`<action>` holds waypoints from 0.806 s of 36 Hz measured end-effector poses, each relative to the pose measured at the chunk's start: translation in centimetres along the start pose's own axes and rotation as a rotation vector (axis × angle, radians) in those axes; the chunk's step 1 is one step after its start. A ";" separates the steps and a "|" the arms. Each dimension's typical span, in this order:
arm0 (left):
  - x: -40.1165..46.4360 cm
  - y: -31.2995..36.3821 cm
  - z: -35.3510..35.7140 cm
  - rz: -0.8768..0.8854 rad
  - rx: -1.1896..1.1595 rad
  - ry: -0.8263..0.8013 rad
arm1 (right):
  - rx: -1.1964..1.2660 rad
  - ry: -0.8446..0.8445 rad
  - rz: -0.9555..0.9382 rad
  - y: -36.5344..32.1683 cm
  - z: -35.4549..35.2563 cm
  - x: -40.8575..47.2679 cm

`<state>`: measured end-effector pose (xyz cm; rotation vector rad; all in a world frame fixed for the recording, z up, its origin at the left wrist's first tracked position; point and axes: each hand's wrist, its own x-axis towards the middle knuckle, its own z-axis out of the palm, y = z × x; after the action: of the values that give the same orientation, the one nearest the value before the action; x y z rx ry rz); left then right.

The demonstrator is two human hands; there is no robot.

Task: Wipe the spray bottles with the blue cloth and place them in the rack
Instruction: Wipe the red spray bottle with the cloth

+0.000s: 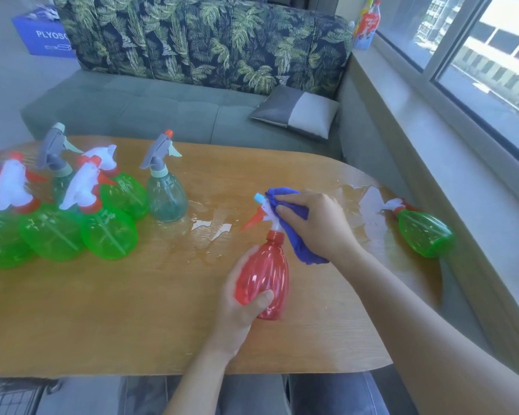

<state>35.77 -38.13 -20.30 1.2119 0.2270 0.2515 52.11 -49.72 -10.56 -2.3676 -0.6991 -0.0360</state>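
Grey trouser legs (252,393) of the seated person fill the bottom edge, beneath the rim of the rounded wooden table top (132,319).

Item 1: left hand (240,307), fingers and thumb curled round the lower body of a red translucent ribbed plastic spray bottle (264,277), holding it tilted above the table with its nozzle end pointing away from the person.

Item 2: right hand (318,226), fingers curled over a crumpled blue cloth (294,226), pressing the cloth against the bottle's white spray head (267,214); the light blue nozzle tip and orange-red trigger stick out to the left of the cloth.

Item 3: green translucent plastic spray bottle (424,235) with white and red head, lying on its side near the table's right edge, well apart from the others.

Item 4: pale teal translucent spray bottle (167,199) with grey head and orange tip, standing upright left of centre.

Item 5: cluster of green translucent spray bottles (108,235) with white and red heads at the left of the table, close together, with a second grey-headed bottle (56,157) behind them.

Item 6: patches of water (210,227) on the table between the teal bottle and the red one.

Beyond the table: grey-green sofa seat (150,112), leaf-print back cushions (204,40), two-tone grey pillow (297,115), window (477,55) at right. No rack can be made out with certainty.
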 end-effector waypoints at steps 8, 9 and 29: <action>0.2 -0.4 -0.3 -0.003 -0.033 0.003 | -0.246 -0.249 -0.025 2.2 -3.8 -0.8; 0.2 -0.4 -0.3 -0.005 -0.022 -0.004 | -0.253 -0.264 -0.026 2.5 -4.5 -0.6; 0.2 -0.4 -0.3 -0.006 -0.023 0.029 | -0.157 -0.160 0.007 1.2 -2.8 -1.2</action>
<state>35.93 -37.95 -20.78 1.1854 0.2524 0.2660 52.11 -52.71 -9.28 -2.5443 -0.7898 0.1066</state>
